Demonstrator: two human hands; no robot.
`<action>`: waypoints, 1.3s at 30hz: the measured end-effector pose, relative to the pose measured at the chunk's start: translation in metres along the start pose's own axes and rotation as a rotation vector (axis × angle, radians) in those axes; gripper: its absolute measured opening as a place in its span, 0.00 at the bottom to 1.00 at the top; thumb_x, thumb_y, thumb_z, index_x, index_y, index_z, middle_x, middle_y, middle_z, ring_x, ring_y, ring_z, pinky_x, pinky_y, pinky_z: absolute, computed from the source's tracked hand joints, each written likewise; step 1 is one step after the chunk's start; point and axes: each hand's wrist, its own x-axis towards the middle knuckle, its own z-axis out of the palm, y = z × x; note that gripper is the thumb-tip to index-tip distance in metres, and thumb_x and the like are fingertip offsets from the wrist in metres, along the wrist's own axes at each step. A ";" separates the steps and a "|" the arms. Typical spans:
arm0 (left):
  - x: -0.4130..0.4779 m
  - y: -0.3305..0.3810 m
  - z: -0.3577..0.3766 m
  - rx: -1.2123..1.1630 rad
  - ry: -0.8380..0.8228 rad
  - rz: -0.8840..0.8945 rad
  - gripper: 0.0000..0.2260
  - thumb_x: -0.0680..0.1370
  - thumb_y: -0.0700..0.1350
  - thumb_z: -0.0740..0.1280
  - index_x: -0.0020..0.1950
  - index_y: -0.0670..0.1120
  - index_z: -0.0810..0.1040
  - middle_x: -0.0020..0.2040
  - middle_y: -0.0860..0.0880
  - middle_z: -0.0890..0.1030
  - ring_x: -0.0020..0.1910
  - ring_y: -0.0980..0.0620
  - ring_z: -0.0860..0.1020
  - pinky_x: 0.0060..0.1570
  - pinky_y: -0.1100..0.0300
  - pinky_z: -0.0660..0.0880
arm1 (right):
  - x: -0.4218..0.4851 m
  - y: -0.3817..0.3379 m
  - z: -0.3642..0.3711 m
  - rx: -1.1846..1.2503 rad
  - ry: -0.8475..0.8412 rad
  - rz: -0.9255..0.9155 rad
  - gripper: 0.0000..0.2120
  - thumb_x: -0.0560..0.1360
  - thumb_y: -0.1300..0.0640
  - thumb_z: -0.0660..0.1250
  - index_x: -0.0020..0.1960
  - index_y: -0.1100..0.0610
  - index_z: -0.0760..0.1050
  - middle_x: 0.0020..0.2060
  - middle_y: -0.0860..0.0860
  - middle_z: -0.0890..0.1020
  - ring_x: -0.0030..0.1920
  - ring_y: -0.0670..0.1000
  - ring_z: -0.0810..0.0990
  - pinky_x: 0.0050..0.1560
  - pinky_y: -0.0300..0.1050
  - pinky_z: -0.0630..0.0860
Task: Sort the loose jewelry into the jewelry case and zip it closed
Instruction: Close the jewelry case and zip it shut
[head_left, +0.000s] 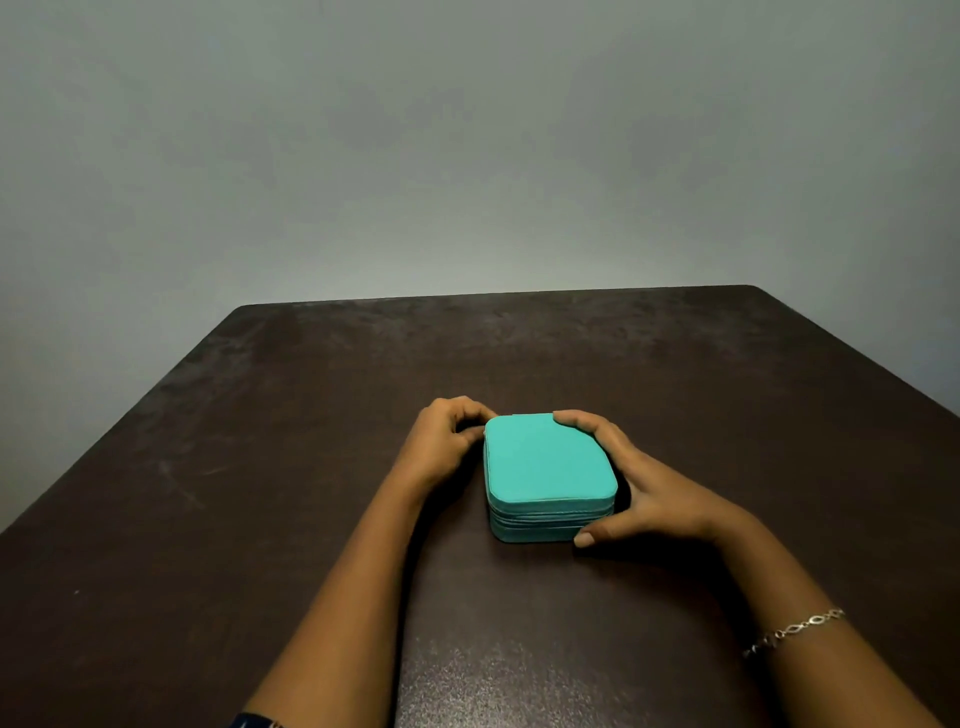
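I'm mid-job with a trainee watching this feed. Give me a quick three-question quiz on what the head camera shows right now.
1. True or false: the lid of the teal jewelry case is down flat on its base.
2. Which hand spans the case's side, thumb near the front corner and fingers at the far corner?
A. left hand
B. right hand
C. neither
3. Fill in: a chain bracelet is worn on the ____ wrist.

Key:
1. True. The lid is down, and no loose jewelry shows on the table.
2. B. The left hand pinches at the case's far left corner instead.
3. Right.
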 end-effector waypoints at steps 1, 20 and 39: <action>-0.001 0.001 0.000 0.048 0.030 0.007 0.08 0.75 0.34 0.66 0.44 0.45 0.82 0.47 0.47 0.83 0.49 0.50 0.80 0.55 0.49 0.76 | 0.000 0.000 0.000 -0.004 0.007 -0.001 0.46 0.59 0.53 0.77 0.66 0.32 0.54 0.66 0.36 0.58 0.66 0.35 0.60 0.60 0.26 0.65; -0.060 0.001 -0.015 0.006 0.045 -0.079 0.08 0.70 0.34 0.71 0.35 0.46 0.80 0.36 0.51 0.82 0.38 0.58 0.78 0.40 0.67 0.73 | -0.001 0.000 0.002 -0.018 0.081 -0.011 0.43 0.58 0.53 0.76 0.64 0.33 0.57 0.65 0.39 0.61 0.65 0.40 0.63 0.57 0.31 0.68; -0.099 0.007 0.015 -0.086 0.402 0.179 0.16 0.71 0.62 0.60 0.36 0.51 0.73 0.38 0.50 0.74 0.37 0.58 0.73 0.35 0.71 0.66 | -0.015 -0.009 0.008 0.182 0.110 0.061 0.53 0.63 0.56 0.77 0.74 0.43 0.43 0.74 0.46 0.52 0.72 0.45 0.55 0.68 0.41 0.58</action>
